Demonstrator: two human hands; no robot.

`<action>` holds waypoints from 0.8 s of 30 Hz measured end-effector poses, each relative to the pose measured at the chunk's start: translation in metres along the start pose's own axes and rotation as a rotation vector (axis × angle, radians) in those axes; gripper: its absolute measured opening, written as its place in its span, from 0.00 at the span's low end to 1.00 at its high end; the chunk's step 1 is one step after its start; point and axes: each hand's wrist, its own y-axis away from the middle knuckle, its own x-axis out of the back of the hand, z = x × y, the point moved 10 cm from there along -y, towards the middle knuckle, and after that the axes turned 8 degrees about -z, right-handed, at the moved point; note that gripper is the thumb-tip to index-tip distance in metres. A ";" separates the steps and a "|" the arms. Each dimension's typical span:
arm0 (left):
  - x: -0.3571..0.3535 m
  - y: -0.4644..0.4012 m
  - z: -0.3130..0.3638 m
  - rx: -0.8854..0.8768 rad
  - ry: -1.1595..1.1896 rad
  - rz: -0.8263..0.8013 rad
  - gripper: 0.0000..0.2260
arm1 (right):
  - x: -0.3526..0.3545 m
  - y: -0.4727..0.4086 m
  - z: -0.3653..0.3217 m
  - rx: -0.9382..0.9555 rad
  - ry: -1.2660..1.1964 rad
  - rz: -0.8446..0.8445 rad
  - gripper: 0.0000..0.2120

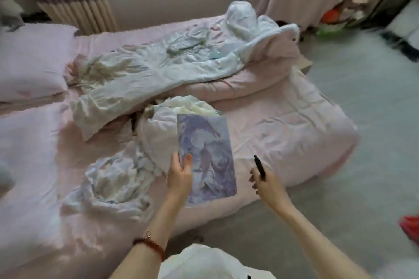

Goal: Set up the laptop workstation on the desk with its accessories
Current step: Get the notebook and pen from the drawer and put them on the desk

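A flat rectangular pad printed with a purple and white picture lies over the pink bed near its front edge. My left hand grips the pad's lower left side, thumb on top. My right hand is to the right of the pad, above the bed's edge, closed around a slim black pen that points up and away. No laptop or desk is in view.
Crumpled white clothes and a rumpled white quilt cover the bed's middle. A pink pillow lies at the left. Grey floor runs along the right, with a red object at the right edge and clutter at the back right.
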 end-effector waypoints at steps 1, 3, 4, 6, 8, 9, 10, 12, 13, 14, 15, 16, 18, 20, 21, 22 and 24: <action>-0.043 -0.016 0.017 -0.031 -0.052 -0.078 0.03 | 0.041 0.002 0.021 -0.045 -0.020 0.081 0.15; -0.123 -0.040 0.045 -0.077 -0.127 -0.216 0.07 | 0.110 0.004 0.066 -0.125 -0.059 0.216 0.14; -0.159 -0.048 0.058 -0.108 -0.145 -0.263 0.09 | 0.137 0.005 0.087 -0.173 -0.082 0.272 0.08; -0.231 -0.061 0.081 -0.166 -0.174 -0.341 0.10 | 0.189 0.006 0.125 -0.260 -0.127 0.362 0.07; -0.312 -0.072 0.103 -0.216 -0.207 -0.434 0.10 | 0.245 0.001 0.164 -0.344 -0.158 0.453 0.06; -0.338 -0.076 0.110 -0.226 -0.210 -0.465 0.10 | 0.264 -0.001 0.174 -0.376 -0.165 0.470 0.04; -0.385 -0.086 0.124 -0.248 -0.204 -0.518 0.11 | 0.301 -0.008 0.193 -0.403 -0.171 0.504 0.02; -0.453 -0.103 0.147 -0.262 -0.205 -0.590 0.09 | 0.354 -0.019 0.218 -0.444 -0.188 0.544 0.05; -0.492 -0.112 0.163 -0.268 -0.196 -0.619 0.08 | 0.388 -0.023 0.231 -0.467 -0.206 0.573 0.05; -0.523 -0.119 0.178 -0.285 -0.196 -0.641 0.08 | 0.415 -0.027 0.242 -0.479 -0.215 0.598 0.05; -0.553 -0.126 0.193 -0.287 -0.192 -0.659 0.08 | 0.442 -0.030 0.248 -0.480 -0.224 0.623 0.04; -0.581 -0.131 0.206 -0.301 -0.200 -0.671 0.08 | 0.467 -0.030 0.259 -0.485 -0.235 0.666 0.04; -0.641 -0.136 0.233 -0.335 -0.227 -0.699 0.09 | 0.515 -0.028 0.275 -0.493 -0.272 0.741 0.03; -0.714 -0.136 0.253 -0.343 -0.229 -0.774 0.10 | 0.562 -0.022 0.301 -0.495 -0.321 0.825 0.05; -0.746 -0.133 0.263 -0.359 -0.247 -0.801 0.10 | 0.582 -0.020 0.313 -0.500 -0.334 0.851 0.06; -0.775 -0.133 0.271 -0.374 -0.257 -0.816 0.11 | 0.600 -0.019 0.326 -0.504 -0.344 0.873 0.07; -0.843 -0.127 0.287 -0.421 -0.264 -0.852 0.12 | 0.640 -0.018 0.366 -0.548 -0.372 0.926 0.09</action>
